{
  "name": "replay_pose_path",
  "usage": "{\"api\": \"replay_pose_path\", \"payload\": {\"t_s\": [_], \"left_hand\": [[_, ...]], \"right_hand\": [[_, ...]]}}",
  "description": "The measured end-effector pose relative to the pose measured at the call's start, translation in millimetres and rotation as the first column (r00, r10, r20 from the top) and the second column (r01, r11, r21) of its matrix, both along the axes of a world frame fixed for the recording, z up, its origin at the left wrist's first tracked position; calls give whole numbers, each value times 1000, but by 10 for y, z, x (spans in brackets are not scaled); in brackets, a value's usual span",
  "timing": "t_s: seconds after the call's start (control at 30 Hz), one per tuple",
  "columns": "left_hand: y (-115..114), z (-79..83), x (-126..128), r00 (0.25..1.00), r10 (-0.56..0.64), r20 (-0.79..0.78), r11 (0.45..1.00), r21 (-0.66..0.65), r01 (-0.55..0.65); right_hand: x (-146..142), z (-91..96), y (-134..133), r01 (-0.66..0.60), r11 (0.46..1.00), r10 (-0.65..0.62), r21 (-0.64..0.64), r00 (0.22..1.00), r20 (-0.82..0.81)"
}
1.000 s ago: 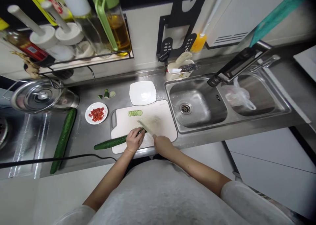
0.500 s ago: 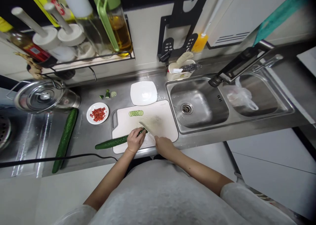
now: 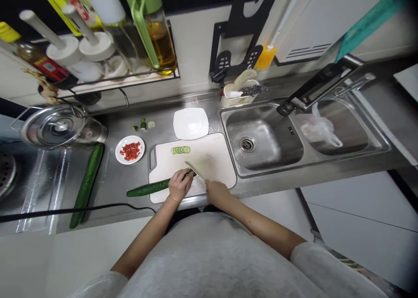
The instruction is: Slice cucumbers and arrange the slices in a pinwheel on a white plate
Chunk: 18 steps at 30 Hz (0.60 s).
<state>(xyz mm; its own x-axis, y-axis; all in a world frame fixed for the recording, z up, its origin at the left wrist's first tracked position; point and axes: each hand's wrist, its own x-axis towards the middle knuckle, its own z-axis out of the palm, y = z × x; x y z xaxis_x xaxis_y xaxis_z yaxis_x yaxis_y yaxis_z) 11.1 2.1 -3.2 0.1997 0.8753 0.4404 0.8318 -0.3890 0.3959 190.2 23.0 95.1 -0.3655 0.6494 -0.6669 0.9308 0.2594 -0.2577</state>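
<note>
Under the left hand (image 3: 180, 184), gripping a cucumber (image 3: 148, 189) with curled fingers against the cutting board (image 3: 163, 162), seemingly for steadiness. Just beside those fingers, clutching a knife (image 3: 197, 173) in the right hand (image 3: 217, 194).

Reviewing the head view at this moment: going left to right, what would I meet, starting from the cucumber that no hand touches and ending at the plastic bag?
Unheld cucumber, round plate of red pieces, left hand, knife, right hand, left sink basin, plastic bag.
</note>
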Motion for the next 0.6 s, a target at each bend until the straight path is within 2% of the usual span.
{"api": "replay_pose_path", "payload": {"t_s": [0.6], "left_hand": [[-2, 20, 3, 1000, 8, -23, 1000, 13, -8]], "right_hand": [[-78, -187, 3, 7, 999, -7, 53, 1000, 1]]}}
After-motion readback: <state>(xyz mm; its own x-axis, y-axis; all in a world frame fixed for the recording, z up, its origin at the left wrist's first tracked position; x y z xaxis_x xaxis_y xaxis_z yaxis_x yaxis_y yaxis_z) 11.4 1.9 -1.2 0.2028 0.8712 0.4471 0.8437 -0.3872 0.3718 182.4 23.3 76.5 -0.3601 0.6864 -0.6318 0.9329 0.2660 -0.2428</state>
